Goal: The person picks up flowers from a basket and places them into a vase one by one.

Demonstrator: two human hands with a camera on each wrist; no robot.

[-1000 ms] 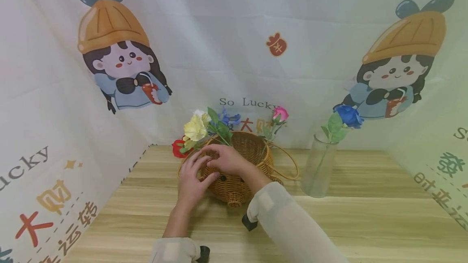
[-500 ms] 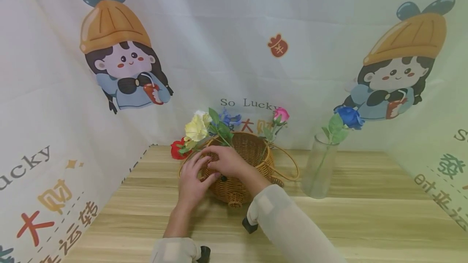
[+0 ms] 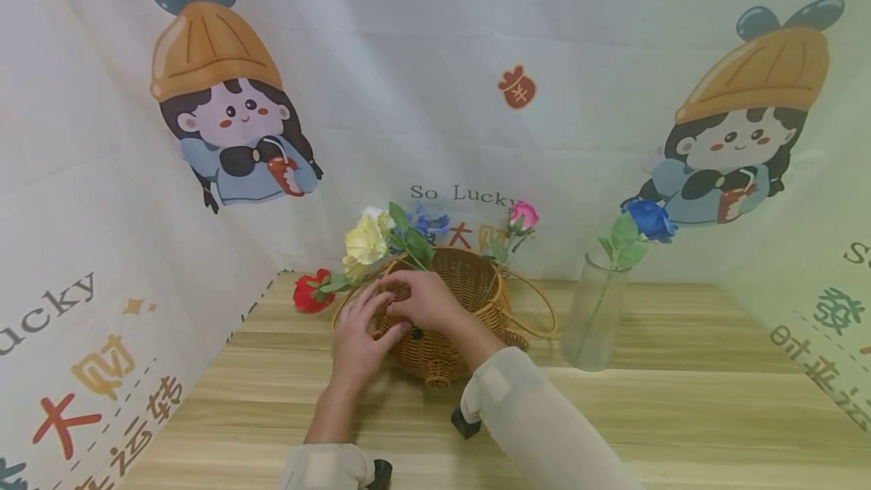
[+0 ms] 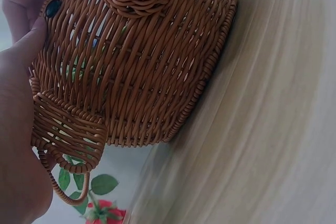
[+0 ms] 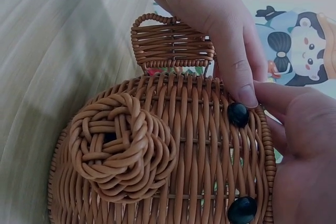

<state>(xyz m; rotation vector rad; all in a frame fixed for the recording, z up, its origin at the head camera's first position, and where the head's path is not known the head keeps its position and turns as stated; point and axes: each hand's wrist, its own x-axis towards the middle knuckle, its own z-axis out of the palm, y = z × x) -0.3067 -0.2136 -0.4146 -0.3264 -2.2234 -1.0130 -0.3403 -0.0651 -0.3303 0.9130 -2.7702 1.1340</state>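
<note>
A brown wicker basket (image 3: 435, 354), with a snout and black button eyes on its front, stands on the table. My left hand (image 3: 357, 339) grips its left rim, thumb against the front next to an eye (image 5: 238, 114) and other fingers behind. Over the same rim reaches my right hand (image 3: 422, 301); its fingertips are hidden, so I cannot tell what they hold. A red rose (image 3: 313, 291) leans out left beyond my hands. Yellow flowers (image 3: 367, 240), a blue flower (image 3: 422, 219) and a pink rose (image 3: 523, 215) rise from the basket.
To the right stands a clear glass vase (image 3: 590, 324) with one blue rose (image 3: 649, 219). The basket's looped handle (image 3: 537, 308) sticks out on its right. Printed cloth (image 3: 408, 97) closes off the back and sides of the wooden table (image 3: 667, 414).
The red rose has swung left and slightly down, away from the basket, and shows more of its green base. Both hands stay at nearly the same spot on the rim.
</note>
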